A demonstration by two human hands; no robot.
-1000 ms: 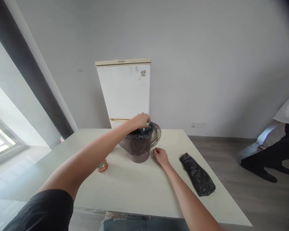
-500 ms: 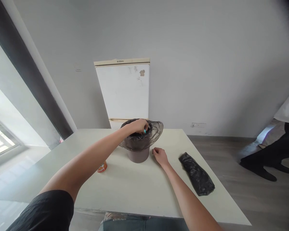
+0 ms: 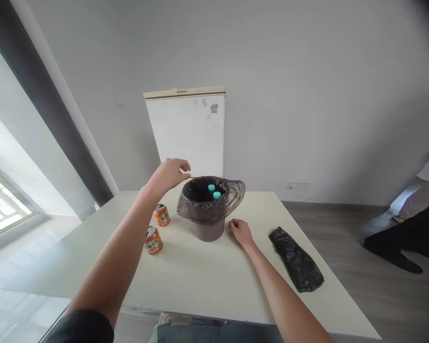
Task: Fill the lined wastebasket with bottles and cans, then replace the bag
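My left hand (image 3: 170,172) hangs in the air beside the bin's upper left rim, fingers apart and holding nothing. My right hand (image 3: 241,231) rests on the table right of the bin, its fingers curled in with nothing visible in them. Between them stands a small brown trash bin (image 3: 209,231), lined with a thin black garbage bag (image 3: 200,212) folded over the rim. Inside show two bottles with teal caps, one bottle cap (image 3: 211,187) behind the other bottle cap (image 3: 217,195). Two orange drink cans, a farther can (image 3: 162,215) and a nearer can (image 3: 153,241), stand left of the bin.
A folded black plastic bag bundle (image 3: 296,261) lies on the right of the white table (image 3: 200,281). Behind the table stands a white refrigerator (image 3: 189,133). A person's dark-clad legs (image 3: 403,243) show on the floor at far right.
My left hand has come out of the bin, up and to the left, leaving a teal-capped bottle inside. Both cans now show fully. My right hand stays on the table.
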